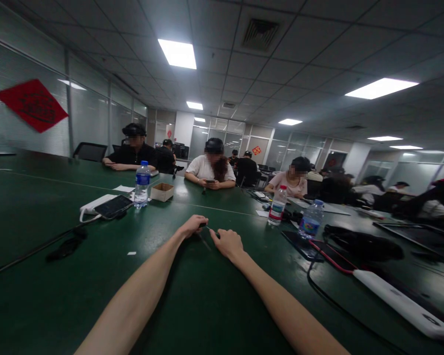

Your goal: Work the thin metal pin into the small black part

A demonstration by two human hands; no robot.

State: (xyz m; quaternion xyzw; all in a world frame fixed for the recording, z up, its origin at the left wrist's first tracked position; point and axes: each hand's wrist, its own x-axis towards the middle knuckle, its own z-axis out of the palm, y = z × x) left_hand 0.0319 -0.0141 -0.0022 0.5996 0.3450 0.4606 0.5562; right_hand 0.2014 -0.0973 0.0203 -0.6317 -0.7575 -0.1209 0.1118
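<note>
Both of my hands are held close together over the green table (192, 315), a small gap between them. My left hand (192, 227) is closed, with a small dark object (203, 225) showing between thumb and fingers. Fingers curled, my right hand (230, 242) pinches something dark and small at its thumb tip. A thin pale line runs between the two hands; whether it joins the held pieces I cannot tell. The kind of each piece is too small and dim to make out.
Left stand a water bottle (142, 185), an open cardboard box (162, 192) and a phone (114, 207) by a white power strip (98, 203). Right are a red-capped bottle (277, 207), a blue-capped bottle (311, 219), cables and another power strip (403, 301). People sit across the table.
</note>
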